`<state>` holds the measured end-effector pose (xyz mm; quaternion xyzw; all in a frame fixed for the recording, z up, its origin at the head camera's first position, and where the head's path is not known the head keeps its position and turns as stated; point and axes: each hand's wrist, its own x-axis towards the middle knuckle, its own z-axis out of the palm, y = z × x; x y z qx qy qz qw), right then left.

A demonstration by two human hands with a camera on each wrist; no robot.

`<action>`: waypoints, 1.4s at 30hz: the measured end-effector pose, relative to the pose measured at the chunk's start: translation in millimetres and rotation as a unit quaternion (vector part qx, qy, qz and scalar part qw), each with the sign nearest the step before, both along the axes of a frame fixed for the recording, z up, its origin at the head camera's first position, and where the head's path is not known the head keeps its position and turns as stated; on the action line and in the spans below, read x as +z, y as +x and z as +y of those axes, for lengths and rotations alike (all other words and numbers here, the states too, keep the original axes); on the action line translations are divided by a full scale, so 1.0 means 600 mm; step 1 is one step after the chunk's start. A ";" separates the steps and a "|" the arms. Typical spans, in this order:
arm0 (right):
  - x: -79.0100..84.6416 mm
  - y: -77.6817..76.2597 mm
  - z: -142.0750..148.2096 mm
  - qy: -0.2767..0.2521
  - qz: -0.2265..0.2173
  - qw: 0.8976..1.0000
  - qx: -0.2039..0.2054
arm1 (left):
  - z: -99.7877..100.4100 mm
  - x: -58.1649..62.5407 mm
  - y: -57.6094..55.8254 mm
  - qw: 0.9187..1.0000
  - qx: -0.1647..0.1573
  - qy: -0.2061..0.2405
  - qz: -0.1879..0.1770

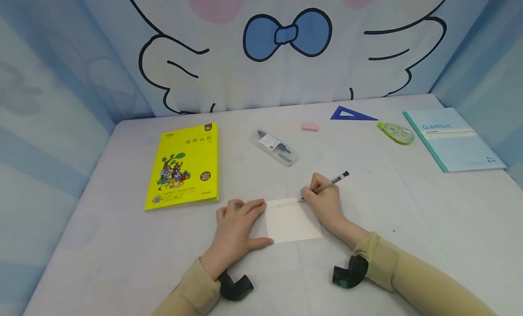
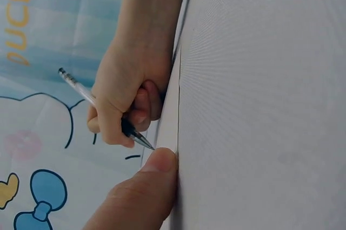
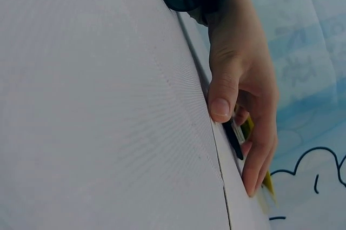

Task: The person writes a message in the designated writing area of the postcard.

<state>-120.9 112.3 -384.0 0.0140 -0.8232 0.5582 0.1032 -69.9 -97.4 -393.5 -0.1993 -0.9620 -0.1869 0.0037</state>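
A pen (image 1: 333, 180) is pinched in my right hand (image 1: 328, 204), its tip at a row of small handwritten marks along the upper edge of a white sheet of paper (image 1: 292, 223). The left wrist view shows the pen's black grip and metal tip (image 2: 143, 140) slanting down from the curled fingers. My left hand (image 1: 239, 225) spreads along the sheet's left side, thumb at the lower corner and index finger at the upper one. Between that thumb and the fingers, the right wrist view shows a slender black piece (image 3: 233, 141), partly hidden by the thumb.
Left of the sheet lies a yellow book (image 1: 184, 170). Behind it are a clear case with a compass (image 1: 273, 147), a pink eraser (image 1: 309, 126) and a blue set square (image 1: 353, 114). A green correction tape (image 1: 396, 133) and a light-blue notebook (image 1: 457, 141) lie at the right.
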 end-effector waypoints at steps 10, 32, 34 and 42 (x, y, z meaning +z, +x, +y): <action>-0.027 -0.011 0.011 -0.019 0.006 1.000 -0.012 | 0.001 0.000 0.004 1.000 0.004 -0.006 -0.004; -0.026 -0.013 0.021 -0.005 0.001 1.000 -0.002 | 0.003 0.006 0.006 1.000 0.008 -0.010 -0.006; -0.024 -0.014 0.021 -0.023 -0.011 1.000 -0.003 | 0.004 0.007 0.006 1.000 0.008 -0.010 -0.008; -0.005 0.000 -0.011 -0.040 -0.053 0.998 0.019 | 0.008 0.009 0.005 1.000 0.015 -0.018 -0.011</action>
